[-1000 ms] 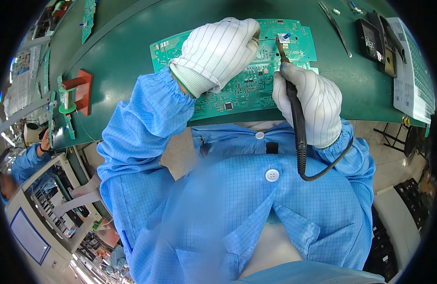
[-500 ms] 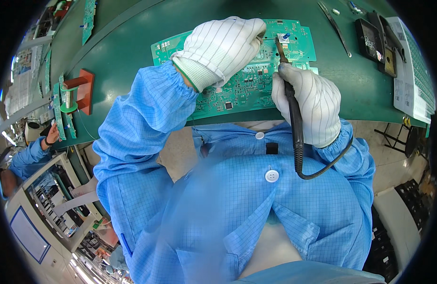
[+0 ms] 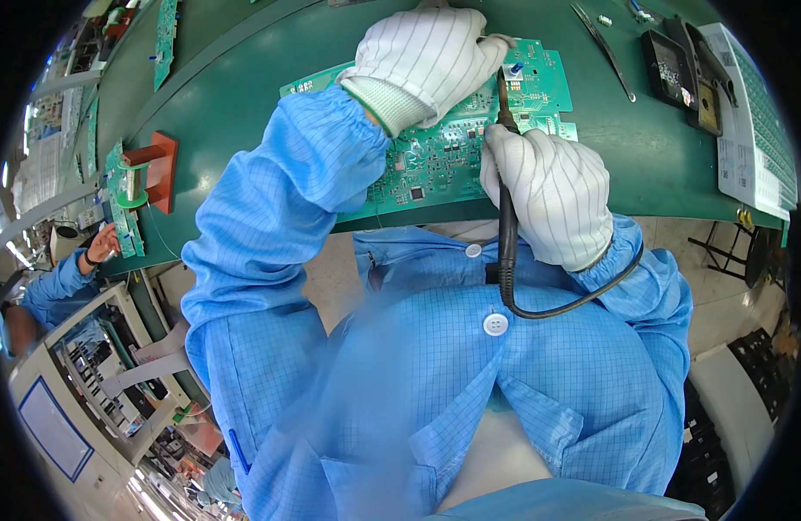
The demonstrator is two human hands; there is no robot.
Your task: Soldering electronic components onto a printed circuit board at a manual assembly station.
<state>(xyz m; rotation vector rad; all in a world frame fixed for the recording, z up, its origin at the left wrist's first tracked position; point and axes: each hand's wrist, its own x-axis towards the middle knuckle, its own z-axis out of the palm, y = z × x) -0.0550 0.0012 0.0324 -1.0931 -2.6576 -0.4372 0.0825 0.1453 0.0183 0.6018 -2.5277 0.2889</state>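
A green circuit board (image 3: 457, 165) lies on the green bench, partly covered by my left hand. My right hand (image 3: 552, 191), in a white striped glove, grips a black soldering iron (image 3: 507, 217). Its tip reaches the board beside a small white part with a blue shaft (image 3: 516, 69); whether they touch I cannot tell. My left hand (image 3: 426, 65), gloved too, is over the board's far edge with its fingers pinched close to the blue shaft. Anything in that pinch is hidden or too thin to make out.
Metal tweezers (image 3: 604, 52) lie right of the board, before a black soldering-iron stand (image 3: 678, 74) and a white tray (image 3: 737, 161). On the left stands a red holder (image 3: 163, 172) with a wire spool (image 3: 133, 184). Beyond it is another person's hand (image 3: 102, 243).
My left hand has moved right and farther away, its fingertips closer to the blue shaft. My right hand has shifted slightly left, and the soldering iron now stands straighter. The view has shifted a little.
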